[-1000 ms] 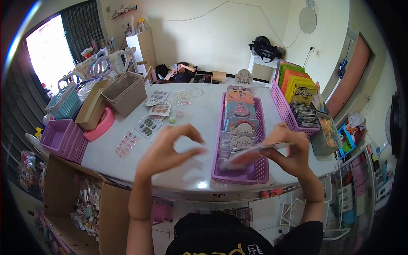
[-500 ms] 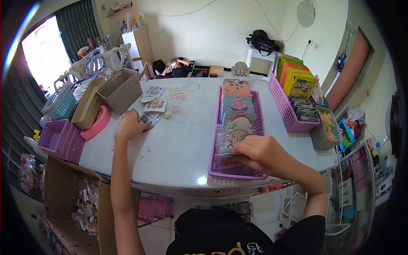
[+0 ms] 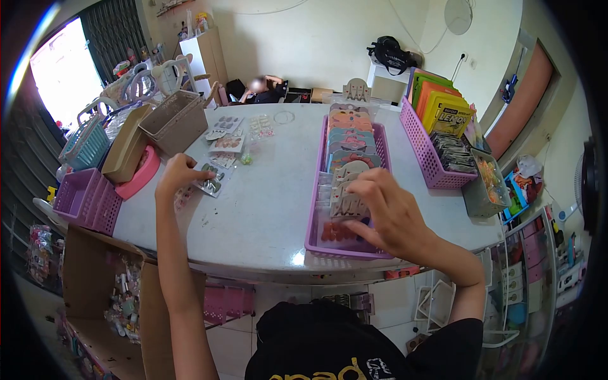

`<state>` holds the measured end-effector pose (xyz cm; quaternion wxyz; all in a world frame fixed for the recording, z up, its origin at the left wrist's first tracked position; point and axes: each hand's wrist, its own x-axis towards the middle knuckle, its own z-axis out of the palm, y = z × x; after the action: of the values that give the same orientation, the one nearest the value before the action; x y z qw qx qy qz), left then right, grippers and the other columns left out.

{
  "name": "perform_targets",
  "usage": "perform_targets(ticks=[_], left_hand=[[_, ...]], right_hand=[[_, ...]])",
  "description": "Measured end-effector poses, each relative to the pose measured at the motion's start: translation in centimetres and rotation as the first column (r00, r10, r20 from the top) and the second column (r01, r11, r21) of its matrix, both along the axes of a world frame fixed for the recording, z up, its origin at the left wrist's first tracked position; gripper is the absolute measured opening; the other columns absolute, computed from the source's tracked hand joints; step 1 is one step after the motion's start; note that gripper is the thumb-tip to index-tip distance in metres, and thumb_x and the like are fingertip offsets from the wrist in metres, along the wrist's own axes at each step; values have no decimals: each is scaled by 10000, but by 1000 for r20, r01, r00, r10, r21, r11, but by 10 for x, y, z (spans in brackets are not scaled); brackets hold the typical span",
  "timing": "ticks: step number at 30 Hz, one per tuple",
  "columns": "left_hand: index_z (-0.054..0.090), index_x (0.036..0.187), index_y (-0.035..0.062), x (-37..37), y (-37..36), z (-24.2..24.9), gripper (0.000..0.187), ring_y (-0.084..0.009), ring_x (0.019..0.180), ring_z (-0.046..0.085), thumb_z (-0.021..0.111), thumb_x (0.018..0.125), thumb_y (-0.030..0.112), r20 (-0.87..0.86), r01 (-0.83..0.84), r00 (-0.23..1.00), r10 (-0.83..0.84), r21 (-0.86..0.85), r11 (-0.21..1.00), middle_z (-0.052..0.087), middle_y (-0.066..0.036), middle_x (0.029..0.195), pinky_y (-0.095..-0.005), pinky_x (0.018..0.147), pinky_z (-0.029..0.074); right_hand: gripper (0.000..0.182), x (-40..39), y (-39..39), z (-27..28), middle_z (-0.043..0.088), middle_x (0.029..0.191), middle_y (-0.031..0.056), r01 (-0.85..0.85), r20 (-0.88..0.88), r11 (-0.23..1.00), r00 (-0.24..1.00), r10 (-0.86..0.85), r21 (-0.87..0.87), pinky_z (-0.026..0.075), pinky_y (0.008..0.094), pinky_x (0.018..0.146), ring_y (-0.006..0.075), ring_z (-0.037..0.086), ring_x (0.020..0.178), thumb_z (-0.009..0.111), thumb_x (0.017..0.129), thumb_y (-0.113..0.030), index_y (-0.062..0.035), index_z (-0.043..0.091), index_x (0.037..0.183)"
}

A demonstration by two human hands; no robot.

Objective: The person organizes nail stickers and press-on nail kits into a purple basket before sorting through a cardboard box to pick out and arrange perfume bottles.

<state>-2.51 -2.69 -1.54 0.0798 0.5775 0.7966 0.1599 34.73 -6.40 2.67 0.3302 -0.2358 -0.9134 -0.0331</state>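
My left hand (image 3: 176, 174) pinches the edge of a small clear packet (image 3: 215, 182) with dark green oval pieces inside, low over the white table. More packets lie just beyond it, one with brownish pieces (image 3: 227, 144) and one with grey-purple pieces (image 3: 228, 124). My right hand (image 3: 396, 215) is over the near end of a long purple basket (image 3: 311, 218), thumb and fingers apart beside the beige cards (image 3: 347, 204). A packet with red pieces (image 3: 337, 232) lies flat at the basket's near end. Pink, orange and blue cards (image 3: 351, 136) stand in a row behind.
At the right stands a pink-purple basket (image 3: 430, 166) of coloured pouches (image 3: 446, 114), with a grey bin (image 3: 484, 190) beside it. Several baskets, including a grey-brown one (image 3: 174, 130), crowd the left. An open cardboard box (image 3: 95, 266) stands below left. Across the room, a person (image 3: 266, 92) reclines.
My right thumb and fingers have spread, and the red-piece packet now shows at the basket's near end. My left hand has shifted slightly left, leaving the green-piece packet more visible.
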Motion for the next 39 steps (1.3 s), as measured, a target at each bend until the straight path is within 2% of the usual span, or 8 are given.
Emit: perform_targets(ticks=[5, 11, 16, 20, 27, 33, 36, 39], left_hand=[[541, 601, -31, -9, -38, 14, 353, -129, 435, 450, 735, 554, 260, 53, 200, 973, -223, 283, 938, 502, -63, 542, -292, 439, 355], [523, 656, -26, 75, -118, 63, 207, -66, 422, 445, 678, 647, 110, 345, -38, 928, -141, 464, 885, 526, -19, 569, -215, 375, 335], [522, 688, -7, 144, -120, 52, 176, -85, 446, 545, 688, 660, 43, 501, 117, 666, -552, 661, 741, 561, -38, 556, -190, 403, 392], [538, 678, -3, 183, -103, 45, 149, -118, 473, 564, 670, 680, 65, 339, 409, 627, -702, 624, 666, 564, -68, 571, -207, 432, 390], [578, 701, -1, 182, -81, 45, 78, -82, 476, 534, 635, 709, 51, 288, 565, 573, -767, 539, 625, 565, -54, 577, -206, 454, 389], [587, 823, 7, 90, -19, 42, 206, -191, 625, 573, 590, 753, 200, 198, 150, 948, -247, 406, 901, 604, -112, 700, -307, 586, 443], [573, 909, 26, 52, 19, 22, 355, -232, 818, 556, 649, 688, 293, -54, 91, 996, -78, 308, 947, 586, -132, 869, -346, 718, 427], [558, 970, 39, 46, 33, 6, 469, -260, 951, 498, 690, 627, 331, -110, 56, 993, -39, 156, 986, 532, -140, 1004, -355, 818, 387]], right_hand=[[348, 9, -2, 1, 485, 805, 78, 9, 71, 996, 997, -16, 90, 442, 292, 535, 206, 538, 701, 656, 606, -104, -44, 467, 891], [198, 17, 1, -2, 520, 690, 56, -18, 212, 987, 976, 52, -162, 439, 305, 503, 227, 554, 594, 600, 701, -121, -31, 491, 841], [467, 24, 11, 15, 589, 868, 81, -257, -66, 660, 952, 299, -706, 487, 274, 650, 192, 607, 770, 680, 674, -124, -34, 450, 1071], [628, 38, 6, 16, 523, 1083, 114, -622, -509, 358, 780, 364, -696, 484, 286, 706, 177, 577, 866, 730, 607, -19, -73, 427, 1156], [239, 36, -2, 15, 620, 730, 66, -149, -182, 730, 983, 34, -667, 458, 215, 539, 96, 590, 604, 658, 693, -53, -24, 573, 915], [113, 31, -3, 16, 605, 661, 50, -97, -142, 791, 990, 14, -604, 450, 195, 523, 87, 576, 557, 659, 677, -31, -3, 587, 759], [179, 22, 1, 7, 572, 663, 100, -137, -21, 792, 988, 154, -596, 450, 306, 548, 266, 576, 623, 640, 679, -84, -22, 500, 771], [271, 17, 4, 1, 572, 679, 102, -60, 145, 912, 981, 129, -405, 439, 351, 537, 279, 574, 639, 669, 656, -174, -41, 500, 822]])
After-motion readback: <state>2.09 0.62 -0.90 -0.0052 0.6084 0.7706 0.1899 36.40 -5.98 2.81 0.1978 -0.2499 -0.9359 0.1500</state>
